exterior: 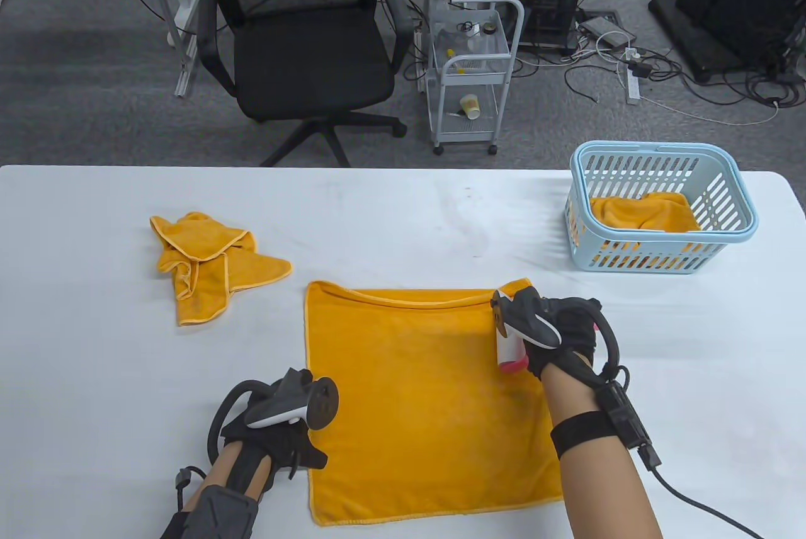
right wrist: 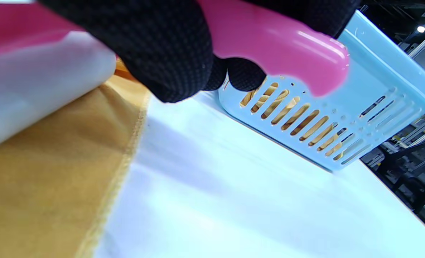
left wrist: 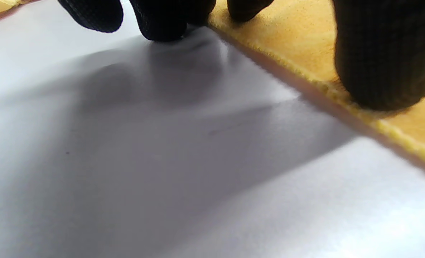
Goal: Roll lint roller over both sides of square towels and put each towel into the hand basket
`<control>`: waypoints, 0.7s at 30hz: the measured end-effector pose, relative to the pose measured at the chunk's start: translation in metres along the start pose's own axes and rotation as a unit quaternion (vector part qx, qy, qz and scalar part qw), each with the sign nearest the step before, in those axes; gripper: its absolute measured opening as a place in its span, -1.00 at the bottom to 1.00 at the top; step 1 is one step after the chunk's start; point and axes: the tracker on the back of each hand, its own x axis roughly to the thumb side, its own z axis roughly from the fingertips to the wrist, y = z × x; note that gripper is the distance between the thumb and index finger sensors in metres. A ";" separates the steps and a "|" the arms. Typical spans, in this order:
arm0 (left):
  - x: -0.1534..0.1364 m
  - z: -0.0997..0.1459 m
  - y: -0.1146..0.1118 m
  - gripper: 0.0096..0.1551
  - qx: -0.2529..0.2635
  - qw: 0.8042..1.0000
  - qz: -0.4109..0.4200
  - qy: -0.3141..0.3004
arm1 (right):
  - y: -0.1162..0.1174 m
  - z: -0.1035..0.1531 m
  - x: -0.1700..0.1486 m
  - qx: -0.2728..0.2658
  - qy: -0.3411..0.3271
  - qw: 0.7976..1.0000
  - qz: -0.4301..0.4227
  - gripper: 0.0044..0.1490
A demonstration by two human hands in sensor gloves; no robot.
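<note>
Right hand [exterior: 563, 331] curled round pink lint roller [exterior: 511, 347], roll on flat towel [exterior: 428, 407] far-right corner. Left hand [exterior: 277, 432] fingertips [left wrist: 162, 21] pressing towel's left edge, fingers apart. Basket [exterior: 661, 208] far right on counter [exterior: 403, 218].

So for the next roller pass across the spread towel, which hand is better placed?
The right hand: it already grips the lint roller, which sits on the spread towel near its far right corner. The left hand rests at the towel's left edge, thumb on the fabric, placed to steady it.
</note>
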 end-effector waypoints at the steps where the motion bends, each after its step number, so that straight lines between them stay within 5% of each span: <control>1: 0.000 0.000 0.000 0.27 0.000 1.000 0.000 0.000 | 0.000 0.002 0.000 -0.006 -0.004 1.000 -0.013 -0.21; 6: 0.000 0.000 0.000 0.27 0.000 1.000 0.000 0.000 | -0.008 0.035 0.011 -0.062 -0.094 0.988 -0.101 -0.20; 12: 0.000 0.000 0.000 0.28 0.000 1.000 0.000 0.000 | -0.004 0.074 0.040 -0.072 -0.201 0.972 -0.102 -0.21; 21: 0.000 0.000 0.000 0.27 0.000 1.000 0.003 0.003 | 0.016 0.068 0.021 -0.049 -0.174 0.980 -0.082 -0.21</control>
